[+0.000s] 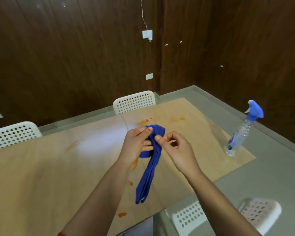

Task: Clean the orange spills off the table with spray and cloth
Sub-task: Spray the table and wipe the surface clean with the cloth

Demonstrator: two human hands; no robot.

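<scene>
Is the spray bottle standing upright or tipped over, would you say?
Upright: the spray bottle stands on its base on the table, blue nozzle on top.

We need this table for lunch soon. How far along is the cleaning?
Barely begun. Done: nothing clearly; only a faint smear on the table hints at wiping. In hand: the left hand and right hand hold the blue cloth above the table. Left: orange spots beyond the cloth, by the left forearm and near the front edge. The spray bottle stands apart at the right.
</scene>
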